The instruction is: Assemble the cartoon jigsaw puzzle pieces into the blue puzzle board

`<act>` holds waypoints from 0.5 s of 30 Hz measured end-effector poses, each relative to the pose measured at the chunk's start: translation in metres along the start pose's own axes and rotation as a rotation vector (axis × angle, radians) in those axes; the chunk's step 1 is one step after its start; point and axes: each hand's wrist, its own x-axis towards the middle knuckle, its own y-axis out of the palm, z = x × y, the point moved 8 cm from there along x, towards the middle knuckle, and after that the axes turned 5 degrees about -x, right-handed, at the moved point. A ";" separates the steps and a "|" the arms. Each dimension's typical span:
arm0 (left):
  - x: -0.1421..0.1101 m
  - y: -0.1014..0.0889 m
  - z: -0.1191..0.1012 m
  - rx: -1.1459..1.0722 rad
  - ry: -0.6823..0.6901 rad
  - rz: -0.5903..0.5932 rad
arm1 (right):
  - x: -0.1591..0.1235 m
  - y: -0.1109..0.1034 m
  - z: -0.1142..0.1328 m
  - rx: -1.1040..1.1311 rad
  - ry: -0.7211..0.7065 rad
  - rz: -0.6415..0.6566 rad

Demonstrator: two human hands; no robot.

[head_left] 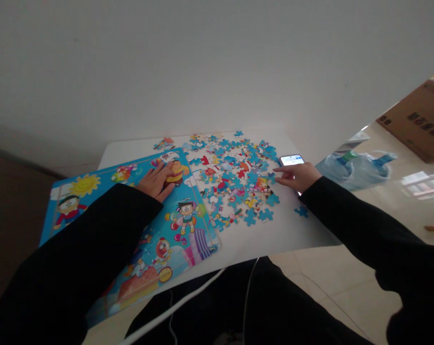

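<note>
A colourful cartoon puzzle board [94,191] lies on the left of a white table [274,235]. My left hand [156,181] rests flat on the board's upper part, fingers stretched out, with a partly filled patch of pieces just beyond the fingertips. A heap of loose blue and cartoon-printed puzzle pieces [234,177] covers the table's middle. My right hand [296,176] reaches into the heap's right edge, fingers curled and pinched toward a blue piece; what they grip is too small to make out. A phone [291,159] with a lit screen lies just behind that hand.
A lone blue piece [301,211] lies near the table's right edge. Large water bottles [353,168] lie on the floor at right, with a cardboard box [418,120] behind them. White cables [188,299] hang off the table's front edge over my lap. A wall stands directly behind the table.
</note>
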 end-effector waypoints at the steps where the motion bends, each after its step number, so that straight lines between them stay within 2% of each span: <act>1: 0.000 0.000 0.000 -0.001 -0.005 -0.006 | -0.003 -0.003 -0.004 -0.010 0.006 -0.036; 5: -0.001 -0.001 -0.001 -0.006 -0.005 -0.027 | -0.016 -0.015 -0.027 -0.086 0.032 -0.219; 8: 0.000 0.000 -0.001 -0.008 -0.014 -0.013 | -0.012 -0.015 -0.040 -0.113 0.010 -0.248; 11: 0.000 0.000 -0.001 -0.010 -0.015 -0.010 | 0.015 -0.011 -0.042 -0.091 -0.049 -0.196; 15: 0.001 0.001 0.001 0.002 0.002 -0.033 | 0.073 -0.007 -0.032 -0.087 -0.103 -0.064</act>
